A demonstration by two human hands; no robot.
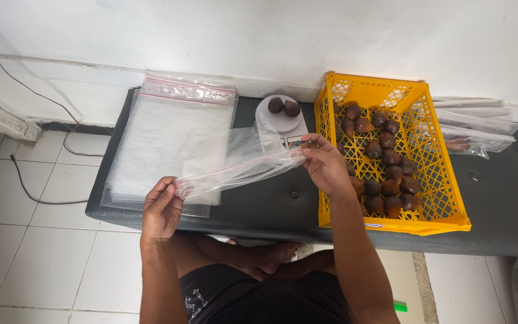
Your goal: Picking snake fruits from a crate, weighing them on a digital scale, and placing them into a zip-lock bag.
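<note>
The clear zip bag (pixel 235 165) hung empty, stretched above the surface (pixel 271 204) between the left hand (pixel 162 207) and right hand (pixel 325 165), each pinching an end; two fruits (pixel 283 107) sat on the scale (pixel 281 120), unbagged.

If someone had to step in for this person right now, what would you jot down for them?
Left hand: fingers pinch one end of a clear zip-top bag at its sealing strip.
Right hand: fingers pinch the other end, so the bag is stretched between both hands above the dark bench.
Things: a stack of empty bags lies on the left; a white scale in the middle carries two brown fruits; a yellow crate on the right holds many more.
Done: two fruits on the scale, one bag picked up.
Left: the held bag looks empty; the crate is still well stocked.
</note>
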